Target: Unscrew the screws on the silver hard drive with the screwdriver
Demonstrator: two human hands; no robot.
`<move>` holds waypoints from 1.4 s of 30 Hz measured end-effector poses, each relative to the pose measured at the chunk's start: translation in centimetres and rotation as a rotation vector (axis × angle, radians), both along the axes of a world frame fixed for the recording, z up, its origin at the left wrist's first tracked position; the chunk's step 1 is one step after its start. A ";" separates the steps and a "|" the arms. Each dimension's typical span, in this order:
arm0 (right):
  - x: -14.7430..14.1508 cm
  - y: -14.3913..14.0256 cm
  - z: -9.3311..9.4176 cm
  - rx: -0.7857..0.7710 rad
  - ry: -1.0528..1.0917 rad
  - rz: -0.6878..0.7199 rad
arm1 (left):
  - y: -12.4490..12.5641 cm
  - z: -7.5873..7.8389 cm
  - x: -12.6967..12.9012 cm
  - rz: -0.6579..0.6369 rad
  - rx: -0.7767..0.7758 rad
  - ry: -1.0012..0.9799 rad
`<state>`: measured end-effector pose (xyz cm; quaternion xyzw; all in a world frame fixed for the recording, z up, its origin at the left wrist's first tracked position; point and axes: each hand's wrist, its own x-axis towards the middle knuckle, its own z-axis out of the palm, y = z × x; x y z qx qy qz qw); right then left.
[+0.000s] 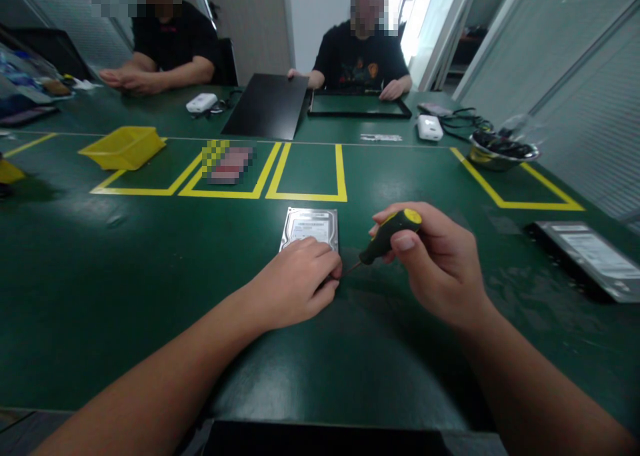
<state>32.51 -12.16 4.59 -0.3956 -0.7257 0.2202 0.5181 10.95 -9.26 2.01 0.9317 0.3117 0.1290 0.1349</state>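
Note:
A silver hard drive [310, 224] lies label side up on the green table, its near part covered by my left hand [299, 279]. The fingers of that hand are curled around the drive's near right side, and what the fingertips touch there is partly hidden. In my right hand [440, 263] is a screwdriver [387, 236] with a dark green handle and a yellow end. Its thin shaft tilts down to the left, the tip close to my left fingers at the drive's right edge. Whether the tip touches a screw cannot be made out.
A second hard drive [593, 256] lies at the right. Behind are yellow tape outlines, a yellow bin [125, 147], and a metal bowl [503, 153] of dark parts. Across the table sit two people; one touches a black panel [267, 106] and a black frame [360, 115].

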 end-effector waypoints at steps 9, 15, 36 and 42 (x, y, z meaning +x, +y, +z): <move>-0.4 -0.3 0.1 -0.007 0.038 -0.030 | 0.0 0.0 0.0 -0.004 0.018 0.031; -0.5 -0.4 -0.4 0.007 0.073 -0.031 | 0.0 0.0 0.1 -0.014 0.028 0.052; -0.5 -0.5 -0.4 0.043 0.033 -0.034 | -0.2 -0.1 0.1 -0.008 0.043 0.075; -0.5 -0.4 -0.5 0.083 0.016 -0.038 | -0.2 0.0 0.3 -0.007 0.048 0.095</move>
